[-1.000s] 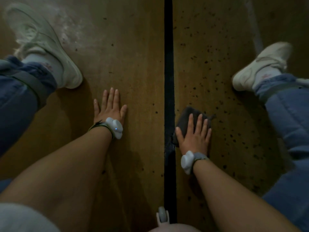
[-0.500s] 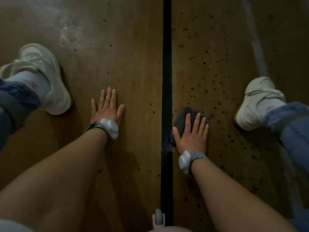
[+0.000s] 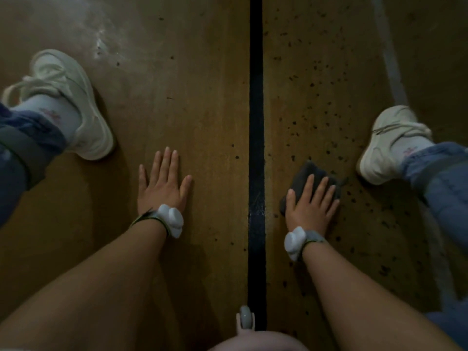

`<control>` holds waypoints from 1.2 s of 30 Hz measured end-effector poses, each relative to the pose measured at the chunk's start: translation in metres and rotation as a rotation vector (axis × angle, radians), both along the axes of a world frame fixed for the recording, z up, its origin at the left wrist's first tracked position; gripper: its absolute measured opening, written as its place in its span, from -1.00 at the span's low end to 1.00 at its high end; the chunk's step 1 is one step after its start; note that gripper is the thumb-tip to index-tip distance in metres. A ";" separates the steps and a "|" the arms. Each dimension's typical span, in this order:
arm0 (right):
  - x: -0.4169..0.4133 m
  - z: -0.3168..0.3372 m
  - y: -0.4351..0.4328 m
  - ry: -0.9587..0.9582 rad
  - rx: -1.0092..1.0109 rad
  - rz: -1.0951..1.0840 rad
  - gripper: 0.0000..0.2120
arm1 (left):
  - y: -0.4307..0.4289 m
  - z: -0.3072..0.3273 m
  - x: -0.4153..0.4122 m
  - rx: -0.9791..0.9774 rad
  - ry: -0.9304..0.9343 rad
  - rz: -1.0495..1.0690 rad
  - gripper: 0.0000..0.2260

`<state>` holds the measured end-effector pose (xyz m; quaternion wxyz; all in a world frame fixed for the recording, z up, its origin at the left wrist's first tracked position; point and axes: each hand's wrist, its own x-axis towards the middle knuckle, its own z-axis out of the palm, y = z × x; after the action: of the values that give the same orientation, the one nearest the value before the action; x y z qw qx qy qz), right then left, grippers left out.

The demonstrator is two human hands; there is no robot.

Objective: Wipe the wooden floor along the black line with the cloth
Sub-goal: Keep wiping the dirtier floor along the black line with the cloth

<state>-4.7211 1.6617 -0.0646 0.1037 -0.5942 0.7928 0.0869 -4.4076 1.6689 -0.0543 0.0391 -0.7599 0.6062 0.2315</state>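
Note:
A black line (image 3: 256, 122) runs straight up the middle of the wooden floor (image 3: 197, 110). A dark grey cloth (image 3: 305, 177) lies on the floor just right of the line. My right hand (image 3: 311, 203) presses flat on the cloth with straight, spread fingers and covers most of it. My left hand (image 3: 163, 183) rests flat on bare floor to the left of the line, fingers straight. Both wrists carry a white band device. The floor on the right of the line is dotted with dark specks.
My left white shoe (image 3: 76, 107) stands on the floor at the left and my right white shoe (image 3: 387, 145) at the right, both with blue jeans above. A pale dusty smear (image 3: 101, 44) marks the upper left floor. A grey strip (image 3: 390, 59) runs along the far right.
My right hand has slid the cloth to the right, away from the black line. Both feet have stepped nearer to me. My left hand has stayed flat on the floor.

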 end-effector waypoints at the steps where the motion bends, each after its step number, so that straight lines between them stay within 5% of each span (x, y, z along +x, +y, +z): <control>1: 0.009 0.002 0.002 0.000 -0.007 0.003 -0.34 | -0.001 0.001 0.000 -0.002 0.003 0.000 -0.43; 10: 0.145 0.008 0.060 -0.110 0.074 0.481 -0.33 | -0.002 0.003 0.000 0.017 -0.004 0.012 -0.47; 16: 0.132 0.002 0.056 -0.114 0.069 0.614 -0.30 | -0.002 0.002 0.000 0.008 -0.005 0.015 -0.47; 26: -0.007 0.008 0.044 -0.009 -0.012 0.077 -0.35 | 0.040 0.004 -0.006 -0.037 0.012 -0.045 -0.42; 36: 0.042 0.004 0.065 -0.022 -0.065 0.058 -0.36 | 0.062 -0.002 -0.013 -0.026 0.010 -0.041 -0.45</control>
<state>-4.6790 1.7268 -0.0609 0.0903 -0.6211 0.7764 0.0575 -4.4202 1.7310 -0.0559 0.0309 -0.7465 0.6248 0.2267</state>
